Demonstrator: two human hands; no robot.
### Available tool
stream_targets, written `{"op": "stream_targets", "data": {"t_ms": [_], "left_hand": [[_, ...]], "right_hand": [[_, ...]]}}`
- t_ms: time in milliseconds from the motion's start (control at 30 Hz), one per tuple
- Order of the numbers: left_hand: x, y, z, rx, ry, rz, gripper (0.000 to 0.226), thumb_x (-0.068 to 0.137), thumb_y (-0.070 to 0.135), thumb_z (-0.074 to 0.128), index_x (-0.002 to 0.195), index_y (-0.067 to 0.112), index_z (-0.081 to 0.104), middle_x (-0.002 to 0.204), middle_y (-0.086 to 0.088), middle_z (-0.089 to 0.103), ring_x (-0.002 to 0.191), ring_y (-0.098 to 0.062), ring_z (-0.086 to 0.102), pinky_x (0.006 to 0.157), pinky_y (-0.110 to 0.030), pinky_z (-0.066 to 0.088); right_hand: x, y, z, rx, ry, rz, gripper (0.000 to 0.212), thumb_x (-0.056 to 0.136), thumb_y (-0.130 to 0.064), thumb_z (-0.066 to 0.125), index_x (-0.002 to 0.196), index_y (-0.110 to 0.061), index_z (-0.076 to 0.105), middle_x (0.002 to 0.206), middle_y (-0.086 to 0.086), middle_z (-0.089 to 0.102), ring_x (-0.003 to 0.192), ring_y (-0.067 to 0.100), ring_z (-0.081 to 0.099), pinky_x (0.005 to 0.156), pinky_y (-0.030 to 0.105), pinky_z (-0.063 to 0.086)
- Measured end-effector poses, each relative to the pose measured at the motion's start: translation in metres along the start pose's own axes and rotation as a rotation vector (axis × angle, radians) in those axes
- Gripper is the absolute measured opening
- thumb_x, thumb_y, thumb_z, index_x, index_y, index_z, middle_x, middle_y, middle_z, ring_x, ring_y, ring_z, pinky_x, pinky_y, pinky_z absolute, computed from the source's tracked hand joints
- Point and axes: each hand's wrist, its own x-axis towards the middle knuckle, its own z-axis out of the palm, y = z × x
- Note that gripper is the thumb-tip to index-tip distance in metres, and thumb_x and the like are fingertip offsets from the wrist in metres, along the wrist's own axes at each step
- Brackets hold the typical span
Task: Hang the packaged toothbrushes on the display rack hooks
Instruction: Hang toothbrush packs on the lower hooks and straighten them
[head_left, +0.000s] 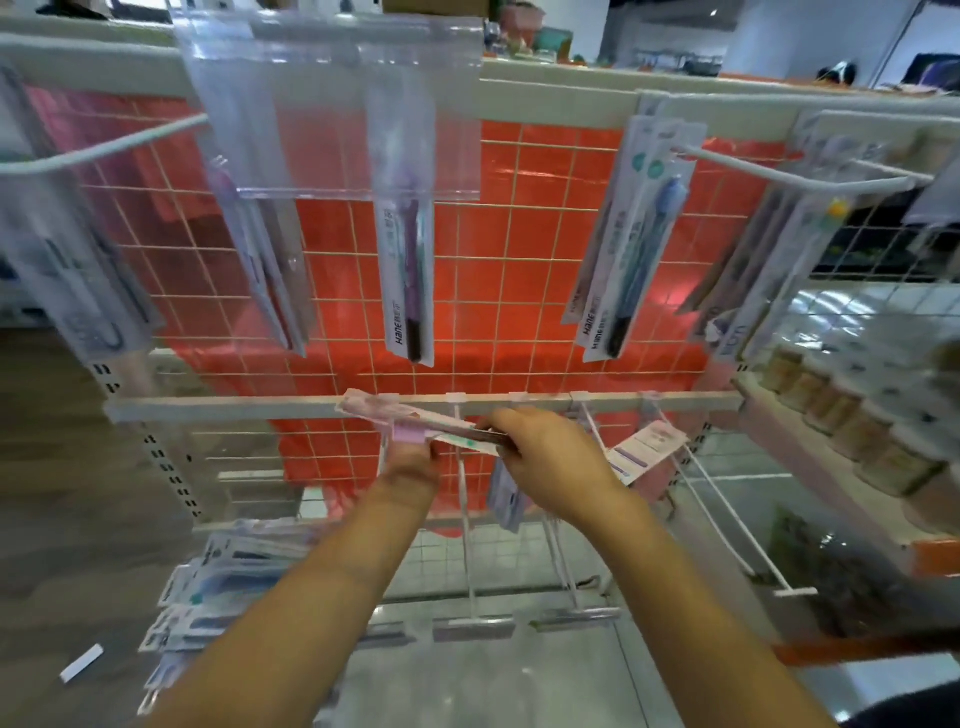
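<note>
Both hands hold one flat pack (415, 423) level, just in front of the rack's lower crossbar (234, 408). The left hand (410, 460) pinches it from below near the middle, a pale purple patch showing right at its fingertips. The right hand (550, 462) curls round the pack's right end from above. The pack is long and narrow, pinkish white on its face with a dark strip along it; it is blurred, so the print cannot be read. Its left end touches or overlaps the crossbar.

Below the hands, long thin hooks (467, 545) jut from the crossbar towards the viewer, each ending in a small clear tag holder. One carries a bluish pack (506, 501) hanging just under the right hand, and a pink-and-white pack (647, 449) hangs tilted to the right.

Higher up, on the red mesh panel (519, 249), a purple toothbrush pack (408, 270) hangs upright in the middle. A blue pair (628, 244) slants to its right, with more packs at both edges. A clear sleeve (332, 104) hangs in front of the top rail.

Low on the left, a loose heap of packs (208, 597) lies fanned out. Rows of jars (857, 431) fill the shelf at right.
</note>
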Motion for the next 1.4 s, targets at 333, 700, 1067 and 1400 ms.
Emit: {"op": "stream_targets", "data": {"t_ms": [333,700,1067,1400], "left_hand": [[-0.02,0.009,-0.044,-0.354,-0.184,0.014,0.046,0.098,0.04,0.036,0.104,0.002,0.061,0.107,-0.022,0.065,0.1,-0.033,0.061,0.09,-0.047,0.048],[-0.055,0.014,-0.083,-0.183,-0.241,0.094,0.024,0.09,0.013,0.047,0.108,0.0,0.056,0.105,-0.025,0.061,0.099,-0.038,0.06,0.089,-0.054,0.05],[-0.079,0.008,-0.11,0.167,-0.062,0.442,0.038,0.073,0.032,0.075,0.107,0.021,0.062,0.098,-0.002,0.074,0.094,-0.023,0.07,0.092,-0.048,0.051],[-0.091,0.012,-0.1,0.028,-0.241,0.441,0.046,0.083,0.032,0.067,0.124,0.014,0.055,0.115,-0.013,0.068,0.11,-0.03,0.063,0.1,-0.054,0.044]], "right_hand": [[0.006,-0.021,-0.016,0.586,-0.36,-0.05,0.035,0.092,-0.026,0.06,0.123,-0.029,0.046,0.108,-0.014,0.06,0.098,0.003,0.059,0.086,0.025,0.049],[-0.011,-0.038,0.007,1.202,-0.387,0.185,0.019,0.098,-0.022,0.046,0.094,-0.039,0.053,0.076,-0.036,0.057,0.063,-0.021,0.057,0.06,0.0,0.043],[-0.021,-0.034,0.021,1.292,-0.426,0.188,0.031,0.09,-0.037,0.052,0.121,-0.038,0.053,0.1,-0.005,0.073,0.091,0.019,0.07,0.08,0.036,0.057],[-0.021,-0.034,0.018,1.644,-0.295,0.239,0.05,0.08,-0.03,0.062,0.128,-0.021,0.055,0.116,0.012,0.068,0.103,0.026,0.066,0.083,0.038,0.057]]}}
